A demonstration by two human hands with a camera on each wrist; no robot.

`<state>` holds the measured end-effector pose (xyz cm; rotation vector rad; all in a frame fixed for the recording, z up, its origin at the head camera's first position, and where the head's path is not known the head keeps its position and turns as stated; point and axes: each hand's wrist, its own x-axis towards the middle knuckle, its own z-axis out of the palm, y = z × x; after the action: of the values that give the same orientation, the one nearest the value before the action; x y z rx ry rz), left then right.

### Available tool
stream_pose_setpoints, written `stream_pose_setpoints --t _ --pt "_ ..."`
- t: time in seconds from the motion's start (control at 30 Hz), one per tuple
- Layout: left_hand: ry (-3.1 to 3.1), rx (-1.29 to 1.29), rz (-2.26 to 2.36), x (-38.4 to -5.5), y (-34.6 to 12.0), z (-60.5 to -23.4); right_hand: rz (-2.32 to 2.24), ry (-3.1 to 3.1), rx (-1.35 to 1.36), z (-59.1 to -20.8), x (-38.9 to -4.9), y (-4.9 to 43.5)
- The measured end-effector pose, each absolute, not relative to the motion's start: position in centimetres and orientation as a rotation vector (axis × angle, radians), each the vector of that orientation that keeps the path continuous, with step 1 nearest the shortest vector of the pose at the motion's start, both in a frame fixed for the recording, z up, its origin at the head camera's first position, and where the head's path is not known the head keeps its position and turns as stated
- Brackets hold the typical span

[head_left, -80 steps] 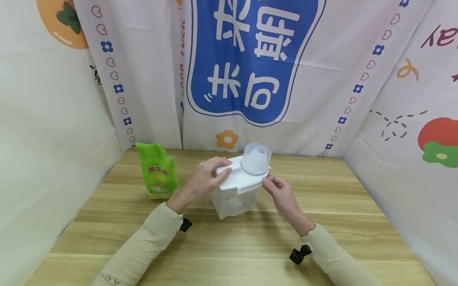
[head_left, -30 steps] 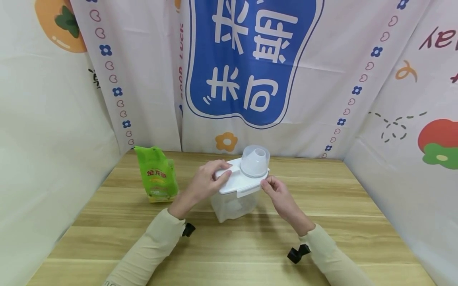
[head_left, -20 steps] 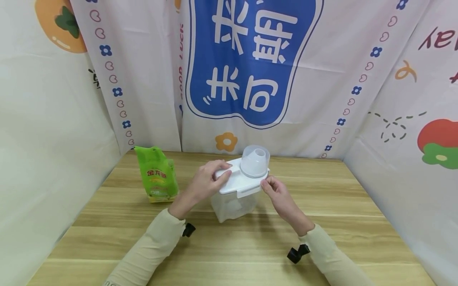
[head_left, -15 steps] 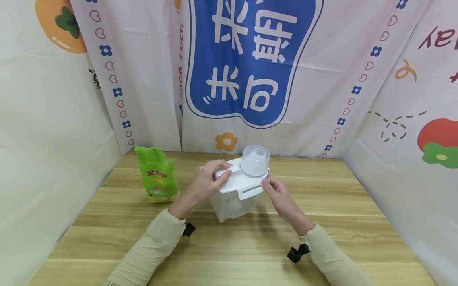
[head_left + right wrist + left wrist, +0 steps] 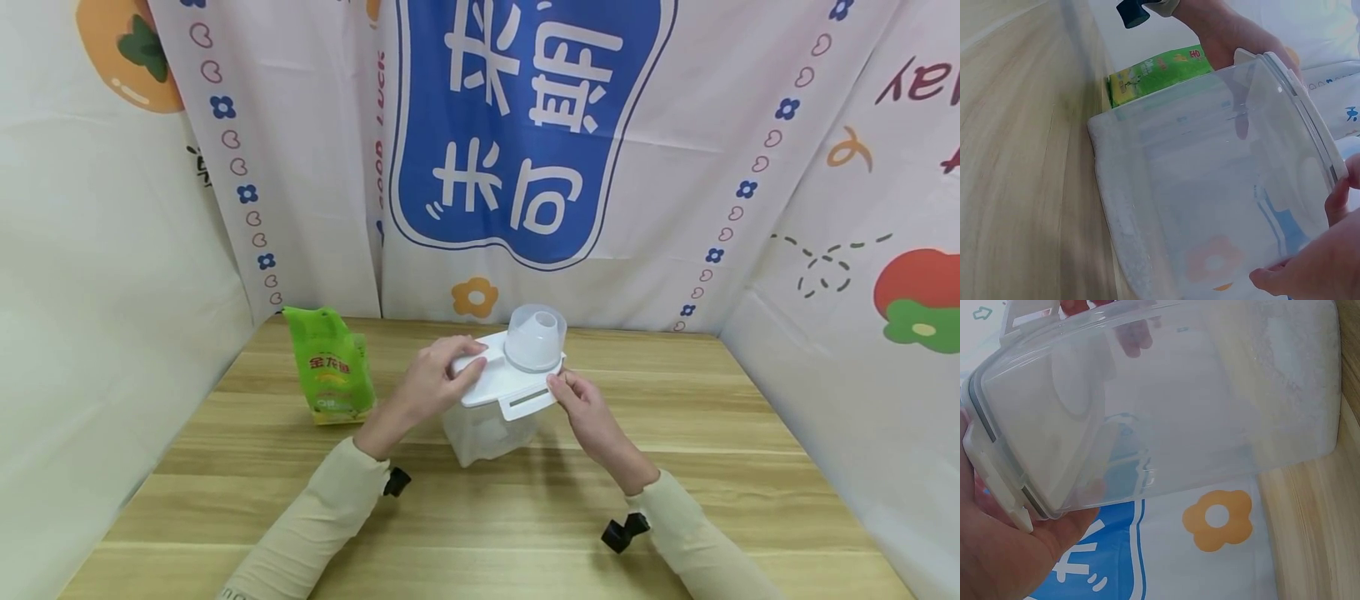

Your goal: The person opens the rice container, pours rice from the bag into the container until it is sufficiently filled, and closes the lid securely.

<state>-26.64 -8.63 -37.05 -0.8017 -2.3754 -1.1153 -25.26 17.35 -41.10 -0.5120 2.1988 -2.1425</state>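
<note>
A clear plastic storage container (image 5: 487, 433) stands on the wooden table, tilted neither way that I can tell. Its white lid (image 5: 487, 383) carries a clear measuring cup (image 5: 536, 340) over a spout. My left hand (image 5: 435, 377) grips the lid's left end, thumb and fingers around it. At the front right corner my right hand (image 5: 588, 410) pinches the lid's edge by the front latch (image 5: 527, 403), which stands swung out with its slot showing. Whitish grainy contents (image 5: 1304, 369) lie in the container's bottom in the left wrist view.
A green printed bag (image 5: 332, 371) stands left of the container, behind the left forearm. The wooden table (image 5: 480, 533) meets printed cloth walls (image 5: 637, 275) at the back and both sides.
The front latch has swung outward and up from the container's side, baring its slot. Both hands have stayed nearly in place on the lid.
</note>
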Motion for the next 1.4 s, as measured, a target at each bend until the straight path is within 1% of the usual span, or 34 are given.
stream_pose_setpoints --t 0.1,0.43,0.93,1.2,1.4 --pt "-2.376 -0.801 -1.115 -26.7 -8.6 -37.1 -2.147 2.189 -0.511 -40.9 -25.2 17.4" --pt "-2.373 -0.821 -1.134 -26.8 -8.6 -37.1 -2.164 2.182 -0.375 -40.4 -25.0 17.3" --pt "-2.428 -0.863 -1.060 -26.7 -8.8 -36.8 -2.070 2.168 -0.453 -40.2 -25.3 18.2" --pt "-2.470 -0.922 -1.007 -26.4 -9.1 -36.2 -2.174 2.062 -0.421 -39.3 -26.1 19.5" --pt "-2.495 -0.980 -0.941 -26.4 -9.2 -35.7 -2.176 2.054 -0.475 -38.4 -26.7 20.5"
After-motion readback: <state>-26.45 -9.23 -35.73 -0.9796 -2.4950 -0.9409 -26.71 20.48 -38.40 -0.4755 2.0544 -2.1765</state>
